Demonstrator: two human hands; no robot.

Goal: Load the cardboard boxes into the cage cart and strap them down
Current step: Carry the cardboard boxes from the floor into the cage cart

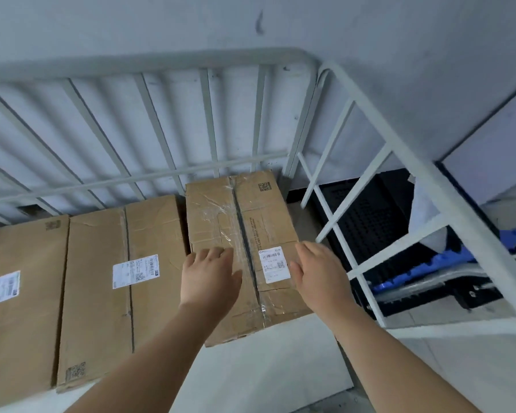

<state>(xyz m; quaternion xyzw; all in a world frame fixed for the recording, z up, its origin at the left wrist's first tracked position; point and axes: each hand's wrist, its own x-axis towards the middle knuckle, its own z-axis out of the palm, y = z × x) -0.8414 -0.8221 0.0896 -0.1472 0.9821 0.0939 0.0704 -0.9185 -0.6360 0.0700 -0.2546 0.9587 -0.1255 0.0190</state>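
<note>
Left hand atop, right hand at edge of right box, grip wide, in cage cart; push evenly, square to far side.

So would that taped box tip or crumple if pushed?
Likely slides, not tips: the taped cardboard box lies flat and low. Its creased top suggests it may dent under the left hand. Glossy tape could feel slick.

Cage cart with grey bars, 3 cardboard boxes side by side inside
</note>
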